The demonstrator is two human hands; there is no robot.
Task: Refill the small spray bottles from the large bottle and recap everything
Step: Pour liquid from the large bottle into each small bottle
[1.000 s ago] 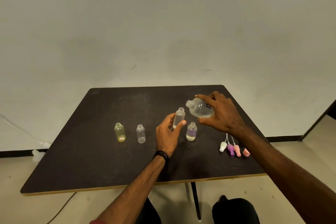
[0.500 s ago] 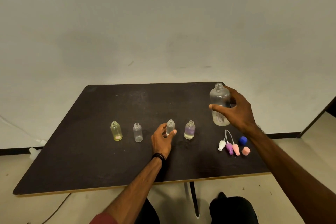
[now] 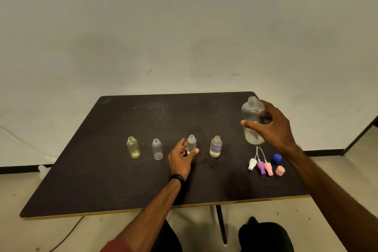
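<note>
A person's right hand (image 3: 272, 129) grips the uncapped large bottle (image 3: 253, 120) upright at the dark table's (image 3: 102, 180) right side, while the left hand (image 3: 182, 159) pinches the third small bottle (image 3: 191, 143) of four (all uncapped); spray caps (image 3: 263, 166) lie near the large bottle.

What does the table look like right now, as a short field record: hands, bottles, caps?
left hand: holds third small bottle, standing on table
right hand: grips big bottle, upright, uncapped
small bottles: four in a row, all uncapped
yellow bottle: far left
spray caps: white, purple, pink, lying by right wrist
other caps: blue, pink
</note>
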